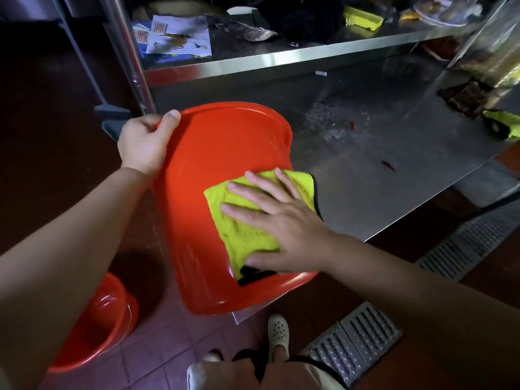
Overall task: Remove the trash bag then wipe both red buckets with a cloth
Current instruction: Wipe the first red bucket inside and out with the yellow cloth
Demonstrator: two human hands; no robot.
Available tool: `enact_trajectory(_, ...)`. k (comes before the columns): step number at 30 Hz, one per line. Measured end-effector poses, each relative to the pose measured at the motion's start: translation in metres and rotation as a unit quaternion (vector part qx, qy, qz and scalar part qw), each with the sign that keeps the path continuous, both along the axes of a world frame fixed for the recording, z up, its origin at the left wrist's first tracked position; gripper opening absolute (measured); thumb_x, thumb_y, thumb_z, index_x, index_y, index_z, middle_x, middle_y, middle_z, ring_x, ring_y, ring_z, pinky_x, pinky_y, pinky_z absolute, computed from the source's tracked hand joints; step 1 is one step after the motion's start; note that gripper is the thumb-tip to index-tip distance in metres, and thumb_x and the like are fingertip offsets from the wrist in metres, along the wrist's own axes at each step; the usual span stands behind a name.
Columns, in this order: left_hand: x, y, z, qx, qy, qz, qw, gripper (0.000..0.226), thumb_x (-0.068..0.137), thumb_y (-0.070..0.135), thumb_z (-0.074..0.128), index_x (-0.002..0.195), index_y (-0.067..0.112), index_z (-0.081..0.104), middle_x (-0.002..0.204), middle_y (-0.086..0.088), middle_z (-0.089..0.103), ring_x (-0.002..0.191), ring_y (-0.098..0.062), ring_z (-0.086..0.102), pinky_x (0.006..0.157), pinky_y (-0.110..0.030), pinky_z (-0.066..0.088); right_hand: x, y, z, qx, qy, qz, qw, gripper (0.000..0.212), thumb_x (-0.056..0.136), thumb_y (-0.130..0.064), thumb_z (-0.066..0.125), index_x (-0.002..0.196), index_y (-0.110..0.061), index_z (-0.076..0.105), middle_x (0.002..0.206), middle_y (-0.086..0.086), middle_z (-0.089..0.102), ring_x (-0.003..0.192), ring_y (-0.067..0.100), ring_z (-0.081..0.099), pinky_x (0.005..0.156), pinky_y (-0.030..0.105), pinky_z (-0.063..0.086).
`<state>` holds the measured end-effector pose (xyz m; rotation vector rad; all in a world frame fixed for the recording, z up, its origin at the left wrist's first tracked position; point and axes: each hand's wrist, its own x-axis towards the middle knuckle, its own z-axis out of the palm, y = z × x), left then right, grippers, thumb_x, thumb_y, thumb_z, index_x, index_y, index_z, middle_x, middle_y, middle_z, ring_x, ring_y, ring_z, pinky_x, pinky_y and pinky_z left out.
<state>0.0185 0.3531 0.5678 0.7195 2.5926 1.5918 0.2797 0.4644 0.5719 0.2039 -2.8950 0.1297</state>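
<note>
A red bucket (208,175) lies tilted on its side against the steel table's front corner, its outer wall facing me. My left hand (146,142) grips its rim at the upper left, thumb over the edge. Flat on the bucket's wall lies my right hand (278,220), fingers spread, pressing a yellow-green cloth (242,226) with a black edge against it. The second red bucket (98,325) stands upright on the floor at the lower left, partly behind my left forearm. No trash bag is in sight.
The steel table (380,170) holds small red scraps and another yellow cloth (503,128) at the right edge. A shelf (253,57) above carries papers and clutter. A steel post (126,52) rises at the left. Floor drain grates (360,342) lie beside my foot.
</note>
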Motion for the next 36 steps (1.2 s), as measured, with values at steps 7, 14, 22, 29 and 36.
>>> enact_trajectory(7,-0.001,0.018,-0.006,0.036,-0.019,0.004,0.999,0.039,0.073,0.070,0.050,0.058,0.035,0.061,0.046,0.007,0.050,0.051,-0.009,0.046,0.061,-0.031,0.040,-0.081,0.072,0.031,-0.129,-0.018,-0.125,0.984,0.071,0.081,-0.064,0.040,0.146,-0.041,0.023,0.157,-0.014,0.014,0.146,0.013,0.004,0.116,0.050,0.011)
enact_trajectory(14,0.000,0.008,-0.006,0.056,-0.025,-0.069,0.996,0.034,0.085,0.047,0.047,0.062,0.022,0.055,0.061,0.001,0.049,0.063,-0.023,0.049,0.065,-0.032,0.035,-0.081,0.061,0.030,-0.056,-0.032,-0.125,0.990,0.072,0.082,-0.071,0.034,0.146,-0.047,0.011,0.158,-0.017,0.001,0.145,0.010,-0.011,0.117,0.052,0.000)
enact_trajectory(22,0.038,0.076,0.061,-0.252,0.258,-0.150,0.920,0.052,0.091,0.062,0.031,0.096,0.023,0.065,0.103,-0.007,0.068,0.102,-0.030,0.060,0.070,-0.032,0.038,-0.046,0.003,0.029,0.061,-0.034,-0.078,0.994,0.072,0.080,-0.074,0.027,0.143,-0.039,0.032,0.156,-0.004,0.024,0.147,0.022,0.003,0.113,0.059,0.004)
enact_trajectory(29,0.024,0.058,0.048,-0.237,0.287,-0.093,0.923,0.056,0.090,0.065,0.031,0.089,0.021,0.066,0.093,-0.009,0.068,0.096,-0.033,0.061,0.065,-0.031,0.035,0.023,-0.016,-0.003,0.024,0.003,0.000,1.000,0.074,0.079,-0.070,0.045,0.144,-0.037,0.032,0.157,-0.005,0.021,0.147,0.025,0.004,0.112,0.063,0.007)
enact_trajectory(36,0.018,0.043,0.042,-0.195,0.263,-0.065,0.943,0.055,0.089,0.064,0.032,0.097,0.023,0.067,0.092,-0.007,0.070,0.100,-0.031,0.061,0.068,-0.030,0.035,-0.014,0.006,0.004,-0.054,0.020,-0.011,0.998,0.070,0.080,-0.069,0.040,0.142,-0.038,0.036,0.156,-0.010,0.023,0.147,0.016,0.005,0.115,0.056,0.006)
